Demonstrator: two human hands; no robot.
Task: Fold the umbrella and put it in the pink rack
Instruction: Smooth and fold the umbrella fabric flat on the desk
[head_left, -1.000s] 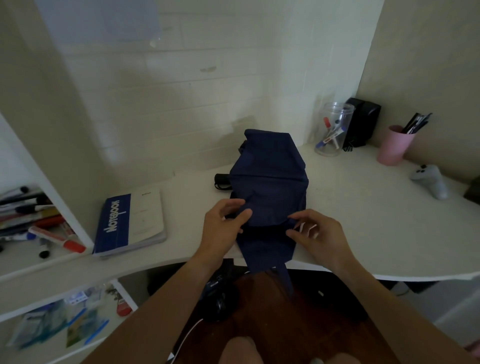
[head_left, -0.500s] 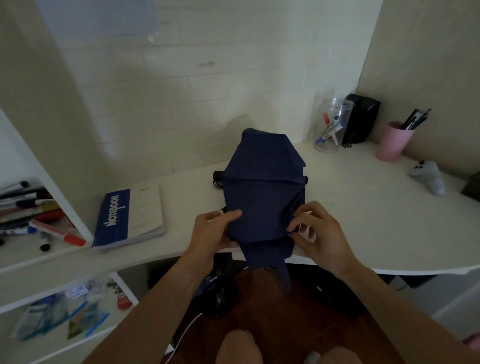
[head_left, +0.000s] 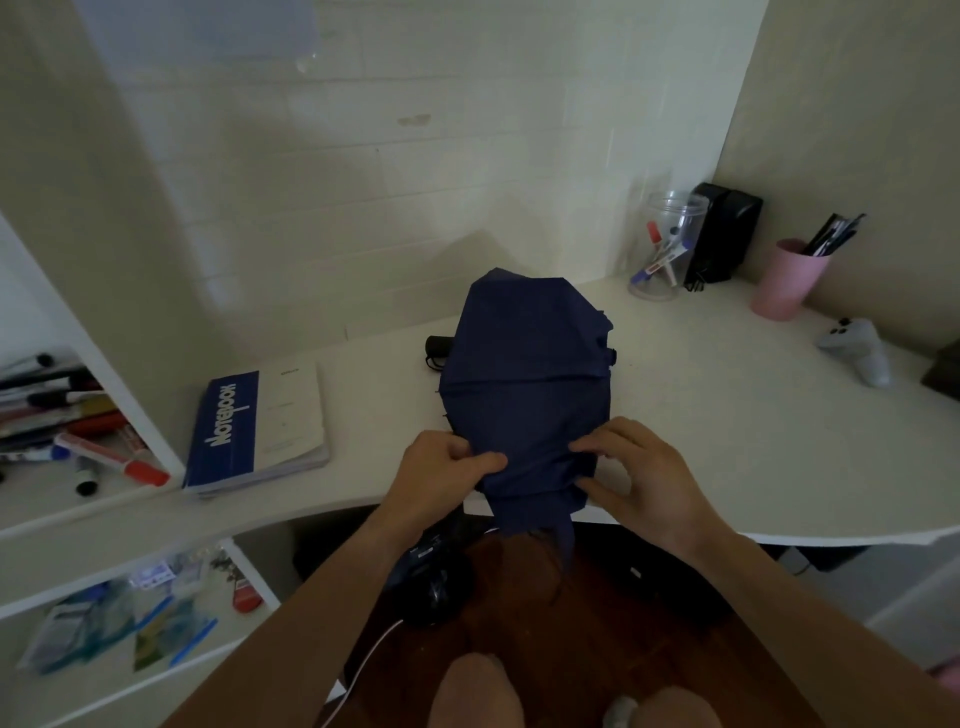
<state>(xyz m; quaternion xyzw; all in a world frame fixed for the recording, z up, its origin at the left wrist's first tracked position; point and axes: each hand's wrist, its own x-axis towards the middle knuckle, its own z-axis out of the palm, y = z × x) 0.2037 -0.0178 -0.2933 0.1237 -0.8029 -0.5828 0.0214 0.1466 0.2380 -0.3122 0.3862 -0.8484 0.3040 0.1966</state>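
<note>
Umbrella (head_left: 524, 384) flat on desk (head_left: 727, 415), long axis running away from person, near end hanging over desk edge. L hand (head_left: 441, 478) and R hand (head_left: 644, 478) both pinching the fabric at near end, one per side. Pink rack not identifiable in view; R side likely.

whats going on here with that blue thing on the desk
A person is folding a navy umbrella that lies on the white desk. The left hand and right hand pinch the fabric at its near end, which hangs over the desk edge. The canopy is loose, not yet wrapped. A pink cup stands far right.
</note>
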